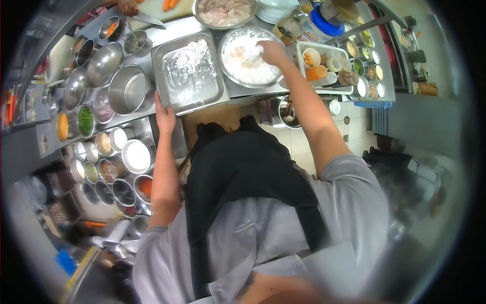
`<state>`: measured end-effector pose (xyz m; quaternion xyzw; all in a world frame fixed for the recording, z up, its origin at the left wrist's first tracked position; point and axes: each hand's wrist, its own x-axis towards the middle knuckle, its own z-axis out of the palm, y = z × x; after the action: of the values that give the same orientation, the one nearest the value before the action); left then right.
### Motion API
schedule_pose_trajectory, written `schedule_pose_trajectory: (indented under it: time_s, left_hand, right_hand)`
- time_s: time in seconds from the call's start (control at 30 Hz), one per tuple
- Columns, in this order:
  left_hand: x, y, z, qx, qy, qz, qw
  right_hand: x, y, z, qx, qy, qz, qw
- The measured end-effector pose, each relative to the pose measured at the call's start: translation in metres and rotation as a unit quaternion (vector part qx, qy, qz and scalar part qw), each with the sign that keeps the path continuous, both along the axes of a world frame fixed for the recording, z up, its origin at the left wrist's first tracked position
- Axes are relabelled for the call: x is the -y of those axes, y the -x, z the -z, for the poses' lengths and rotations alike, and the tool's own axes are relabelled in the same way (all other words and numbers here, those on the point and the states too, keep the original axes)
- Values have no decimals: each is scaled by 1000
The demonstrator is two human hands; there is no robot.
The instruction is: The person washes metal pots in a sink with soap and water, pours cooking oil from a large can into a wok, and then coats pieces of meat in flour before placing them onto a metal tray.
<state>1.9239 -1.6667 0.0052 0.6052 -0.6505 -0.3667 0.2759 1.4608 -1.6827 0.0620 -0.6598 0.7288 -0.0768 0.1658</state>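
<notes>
My left hand [164, 117] is at the near left corner of a rectangular metal tray [218, 93], gripping its edge with the fingers along the side. White powder is smeared and clumped across the tray's bottom. To its right stands a wide metal bowl [226, 71] filled with white flour-like powder [248, 73], with a paler brown patch in the middle. My right hand [272, 53] reaches into this bowl from the right, fingers curled and coated white. What those fingers hold, if anything, is hidden in the powder.
Behind the bowl sits a bowl of raw sliced meat [225, 11]. Sauce bottles fill a white basket [324, 90] on the right. Metal pots [129, 91] and ingredient tins crowd the left. Another person's hand [127, 7] is near a knife [148, 19] at the top.
</notes>
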Motion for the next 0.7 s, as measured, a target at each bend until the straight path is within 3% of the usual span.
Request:
schedule_pose_trajectory:
  time_s: [0.1,0.27,0.33,0.37,0.53,0.7]
  left_hand:
    - [-2,2,0,8,50,1,999]
    - [0,0,3,6,20,-2,1000]
    - [0,0,5,5,43,3,999]
    - [0,0,6,5,66,6,998]
    - [0,2,0,4,61,5,998]
    - [-1,2,-3,-15,21,0,1000]
  right_hand:
    - [10,-1,-19,75,-23,-52,996]
    - [13,-22,12,49,-97,-72,991]
    - [8,-35,22,-76,-73,-34,994]
    - [12,-30,24,-13,-60,-20,998]
    - [28,-13,4,-15,-49,-30,998]
    - [39,-23,-6,66,-129,-105,984]
